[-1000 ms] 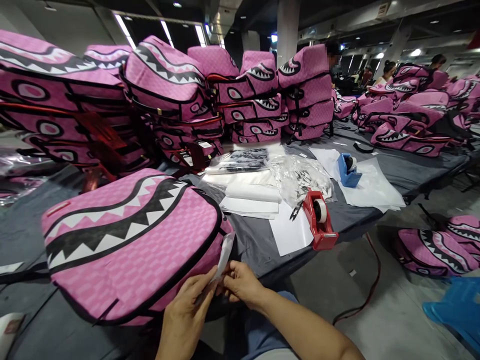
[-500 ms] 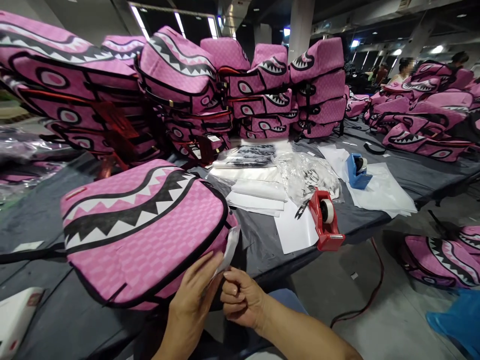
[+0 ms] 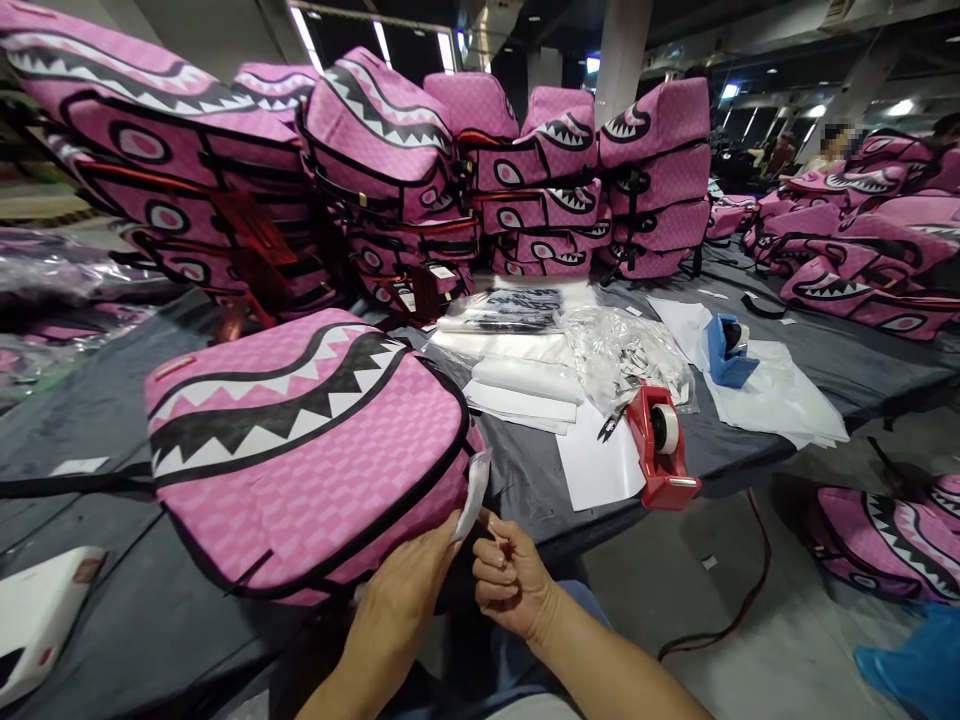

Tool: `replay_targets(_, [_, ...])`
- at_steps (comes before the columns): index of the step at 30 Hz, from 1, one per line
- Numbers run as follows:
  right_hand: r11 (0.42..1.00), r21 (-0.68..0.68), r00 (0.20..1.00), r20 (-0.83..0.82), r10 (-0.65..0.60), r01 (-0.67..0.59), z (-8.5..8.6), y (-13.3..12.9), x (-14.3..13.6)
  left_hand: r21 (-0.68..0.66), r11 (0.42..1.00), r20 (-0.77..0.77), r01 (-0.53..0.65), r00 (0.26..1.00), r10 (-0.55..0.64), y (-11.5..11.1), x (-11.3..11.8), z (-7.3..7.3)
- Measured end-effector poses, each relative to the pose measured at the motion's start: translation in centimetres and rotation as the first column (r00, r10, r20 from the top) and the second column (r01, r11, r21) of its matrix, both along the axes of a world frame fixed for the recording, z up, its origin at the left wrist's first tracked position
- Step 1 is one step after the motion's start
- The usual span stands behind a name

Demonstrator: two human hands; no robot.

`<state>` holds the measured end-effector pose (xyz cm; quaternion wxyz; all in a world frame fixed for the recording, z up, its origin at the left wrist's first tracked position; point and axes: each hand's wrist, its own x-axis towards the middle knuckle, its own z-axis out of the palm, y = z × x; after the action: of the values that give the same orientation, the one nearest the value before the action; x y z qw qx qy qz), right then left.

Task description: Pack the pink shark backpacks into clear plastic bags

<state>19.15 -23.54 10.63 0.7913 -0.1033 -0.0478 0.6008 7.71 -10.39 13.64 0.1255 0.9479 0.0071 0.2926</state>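
A pink checkered backpack (image 3: pixel 360 470) with a black-and-white zigzag tooth print lies on the table before me. At its near right side, a thin white wrapping (image 3: pixel 474 490) sticks up from the bag's edge. My left hand (image 3: pixel 409 585) is closed round the lower end of that wrapping, its knuckles against the bag's side and its thumb hidden. Just right of it, my right hand (image 3: pixel 510 580) has curled fingers, with the index fingertip at the wrapping's edge. Whatever lies between those fingertips is too small to make out.
Stacked pink backpacks (image 3: pixel 540 160) line the table's back. Right of my bag are white sheets (image 3: pixel 600 470), a clear plastic bag (image 3: pixel 626 350), black thread snips (image 3: pixel 611 425), a red tape dispenser (image 3: pixel 664 450) and a blue one (image 3: pixel 731 350). A white device (image 3: pixel 49 620) sits at left.
The view has swung slightly left, so everything sits further right. My left hand has slid lower on the wrapping and its fingers have turned inward. The right hand stays curled beside it.
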Motion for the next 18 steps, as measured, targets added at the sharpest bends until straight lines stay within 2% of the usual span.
replay_targets(2, [0.996,-0.088,1.000,0.018,-0.021,0.023,0.0,-0.3,0.1,0.202,0.979,0.098,0.024,0.994,-0.044,0.2,-0.2,-0.7])
replay_targets(4, [0.986,-0.160,0.999,0.038,-0.038,0.044,0.0,-0.6,0.3,0.351,0.935,0.089,0.051,0.992,-0.087,0.4,-0.4,-1.0])
replay_targets(8, [0.978,-0.190,0.993,0.099,-0.072,0.090,-0.1,-1.1,0.8,0.493,0.866,0.017,0.089,0.994,-0.111,0.4,-1.0,-0.5])
replay_targets(10, [0.974,-0.193,0.987,0.126,-0.095,0.119,-0.2,-1.4,1.1,0.459,0.882,0.021,0.104,0.992,-0.127,0.0,-1.6,0.2])
replay_targets(13, [0.957,-0.229,0.975,0.172,-0.140,0.177,-0.3,-1.7,1.6,0.257,0.959,0.078,0.119,0.987,-0.144,-0.8,-2.1,1.5])
replay_targets(14, [0.950,-0.242,0.970,0.189,-0.155,0.199,-0.3,-1.6,1.7,0.186,0.979,0.096,0.085,0.990,-0.104,-1.1,-1.9,2.0])
replay_targets(16, [0.936,-0.265,0.959,0.222,-0.175,0.232,-0.2,-1.5,1.7,0.120,0.990,0.066,-0.071,0.996,0.063,-1.5,-0.8,2.7])
replay_targets(18, [0.924,-0.287,0.949,0.261,-0.176,0.251,0.0,-1.4,1.5,0.151,0.959,-0.145,-0.241,0.954,0.263,-1.9,1.1,3.0])
